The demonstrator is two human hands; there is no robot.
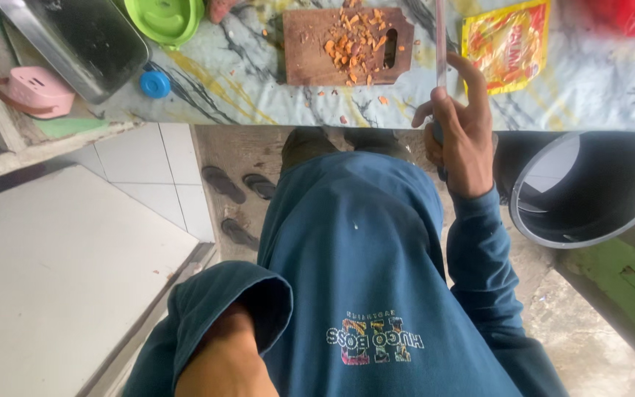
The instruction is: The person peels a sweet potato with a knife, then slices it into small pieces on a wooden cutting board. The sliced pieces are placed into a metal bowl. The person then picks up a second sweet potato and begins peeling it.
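knife: thin steel blade, held upright, edge-on to camera, handle hidden in the fist; just right of the wooden board bearing orange chopped pieces.

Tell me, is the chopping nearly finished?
Mostly, it seems. Done: orange chopped pieces lie heaped on the wooden cutting board, with crumbs scattered on the table. In hand: the right hand holds the knife, blade lifted clear of the board. Left: no whole pieces show, so probably only tidying; the yellow packet lies untouched nearby.

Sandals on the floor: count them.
3. One sandal left under the counter edge, one beside it, one nearer, by the blue shirt. More may be hidden.
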